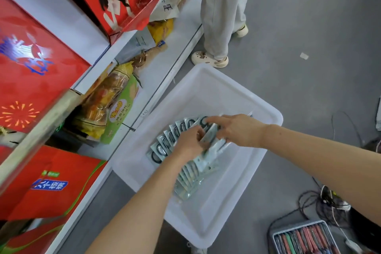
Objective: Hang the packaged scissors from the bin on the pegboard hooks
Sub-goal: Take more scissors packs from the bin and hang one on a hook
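A translucent white plastic bin (237, 93) stands on the grey floor below me. Inside it lie several packaged scissors (165, 142), pale green cards with black handles, fanned out in a row. My left hand (191, 142) reaches into the bin and closes its fingers on the middle of the fanned packs. My right hand (235, 130) comes in from the right, fingers spread over the upper packs, touching them. No pegboard or hooks appear in the head view.
Store shelving (175, 51) with red gift boxes (37, 80) and snack bags (111, 99) runs along the left. Another person's legs (222, 16) stand beyond the bin. A grey tray of tools (305, 239) and tangled cables (321, 198) lie at the lower right.
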